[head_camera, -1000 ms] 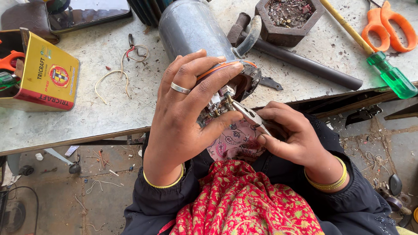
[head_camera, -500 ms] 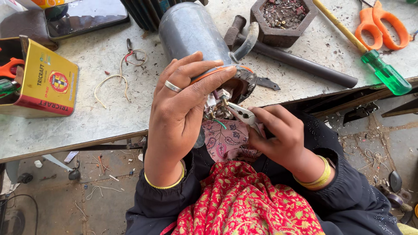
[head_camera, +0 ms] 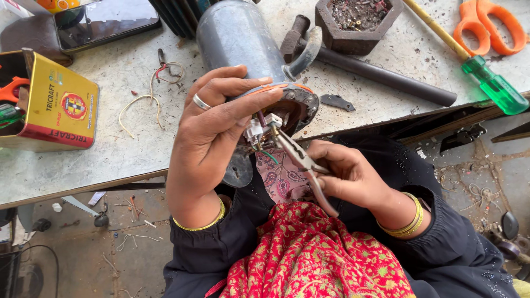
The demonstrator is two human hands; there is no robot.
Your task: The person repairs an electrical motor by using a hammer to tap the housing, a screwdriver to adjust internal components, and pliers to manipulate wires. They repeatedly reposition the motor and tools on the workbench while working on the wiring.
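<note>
A grey metal cylinder [head_camera: 237,38] lies on the worn workbench [head_camera: 127,149] with its open end toward me at the bench's edge. My left hand [head_camera: 212,129], a ring on one finger, grips that open end and pinches a small white connector block [head_camera: 255,129] with wires. My right hand [head_camera: 345,176] holds metal pliers [head_camera: 301,160]; their jaws touch the connector beside the cylinder's rim. A green wire hangs below the block.
A yellow tin box [head_camera: 61,107] stands at the left. A green-handled screwdriver [head_camera: 488,83], orange scissors [head_camera: 488,25], a dark hexagonal tray [head_camera: 356,19] of scraps, a black rod [head_camera: 381,77] and loose wire bits [head_camera: 146,99] lie on the bench. A phone [head_camera: 102,22] sits at the back left.
My right hand has drawn back toward me, so the pliers now show fully, with their tips at the connector. The left hand keeps its grip on the cylinder's end.
</note>
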